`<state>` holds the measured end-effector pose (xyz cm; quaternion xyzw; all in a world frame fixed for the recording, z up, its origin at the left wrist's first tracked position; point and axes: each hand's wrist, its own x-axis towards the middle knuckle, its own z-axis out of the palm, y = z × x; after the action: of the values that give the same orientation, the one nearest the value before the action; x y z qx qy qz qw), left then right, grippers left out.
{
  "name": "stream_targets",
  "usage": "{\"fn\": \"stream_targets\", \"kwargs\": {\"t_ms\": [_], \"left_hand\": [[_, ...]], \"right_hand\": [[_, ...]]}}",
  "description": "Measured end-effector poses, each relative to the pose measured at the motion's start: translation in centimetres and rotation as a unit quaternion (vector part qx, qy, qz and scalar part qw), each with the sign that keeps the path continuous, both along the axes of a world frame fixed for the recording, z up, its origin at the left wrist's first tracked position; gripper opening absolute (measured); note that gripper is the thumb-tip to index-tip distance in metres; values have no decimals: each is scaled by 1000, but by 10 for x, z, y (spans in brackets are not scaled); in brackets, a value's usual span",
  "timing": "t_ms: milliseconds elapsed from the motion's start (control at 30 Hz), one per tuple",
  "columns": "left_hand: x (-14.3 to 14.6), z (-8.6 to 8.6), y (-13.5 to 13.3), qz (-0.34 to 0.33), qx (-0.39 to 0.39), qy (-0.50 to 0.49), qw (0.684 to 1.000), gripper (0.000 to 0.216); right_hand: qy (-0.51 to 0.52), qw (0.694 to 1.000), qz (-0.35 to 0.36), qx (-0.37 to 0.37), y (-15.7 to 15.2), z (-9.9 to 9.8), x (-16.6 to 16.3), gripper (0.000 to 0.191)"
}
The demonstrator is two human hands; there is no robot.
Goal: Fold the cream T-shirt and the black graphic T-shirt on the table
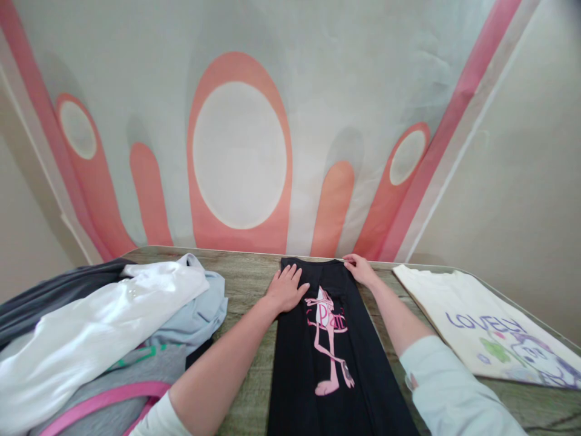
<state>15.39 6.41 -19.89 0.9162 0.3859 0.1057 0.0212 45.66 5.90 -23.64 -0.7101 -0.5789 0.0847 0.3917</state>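
A black T-shirt (293, 363) with a pink cartoon figure and lettering lies on the wood-grain table, its sides folded into a long narrow shape. My left hand (287, 289) rests flat on the shirt's upper left part, fingers spread. At the shirt's upper right corner, my right hand (360, 268) has its fingertips closed on the fabric edge. The neckline faces the table's far edge, and the lower end runs out of view at the bottom.
Left of the shirt is a loose heap with a white garment (113, 309), a light blue one (193, 315) and a grey one with pink trim (122, 381). A folded cream T-shirt (458, 297) lies at right. The patterned wall (318, 121) rises behind the table (247, 272).
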Motion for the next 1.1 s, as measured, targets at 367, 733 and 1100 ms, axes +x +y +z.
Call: {"fn": "stream_targets", "kwargs": {"t_ms": [367, 733, 1100], "left_hand": [[0, 2, -1, 8, 22, -25, 999, 56], [7, 2, -18, -49, 11, -18, 999, 62], [6, 0, -17, -54, 6, -12, 998, 71]], "right_hand": [[-98, 995, -22, 17, -12, 10, -13, 23], [-172, 984, 39, 1, -18, 25, -44, 22], [-176, 984, -11, -8, -12, 27, -52, 17]]}}
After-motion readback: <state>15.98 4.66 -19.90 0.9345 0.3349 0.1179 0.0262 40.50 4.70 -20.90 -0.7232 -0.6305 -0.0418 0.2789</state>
